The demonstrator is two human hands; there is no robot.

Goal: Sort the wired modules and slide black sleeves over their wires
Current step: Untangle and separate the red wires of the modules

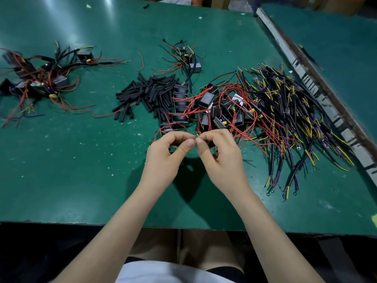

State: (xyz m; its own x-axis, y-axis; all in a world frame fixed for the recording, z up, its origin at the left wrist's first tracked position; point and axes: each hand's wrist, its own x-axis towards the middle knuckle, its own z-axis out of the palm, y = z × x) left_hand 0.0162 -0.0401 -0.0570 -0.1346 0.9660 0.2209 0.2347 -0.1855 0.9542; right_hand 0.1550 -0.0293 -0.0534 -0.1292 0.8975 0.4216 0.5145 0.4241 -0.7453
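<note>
Far-left heap (38,76): wired modules with black-sleeved leads and red wires lay tangled on the green surface (81,160); its left side was cut off by the frame edge, so the count could not be told.
Black sleeves (146,94): a loose pile of short tubes lay left of centre, touching a stacked row of modules (180,103) on its right.
Small cluster (187,58): a few modules with red and black leads lay beyond the sleeves, apart from the other piles.
Left hand (169,152): fingers curled, thumb and forefinger pinched narrowly on a thin red wire (163,133) – the pinch point itself was too small to make out clearly.
Right hand (219,154): fingers curled, thumb and forefinger pinched tip to tip against the left hand's, on the same wire end; whether a sleeve sat between them could not be told.
Module pile (224,111): black modules in a snarl of red wires lay just beyond the hands – partly hidden by them.
Cable bundle (295,119): black cables with yellow and purple cores fanned out to the right.
Far right: a second green surface (336,48) ran off frame behind a worn edge strip (306,74).
</note>
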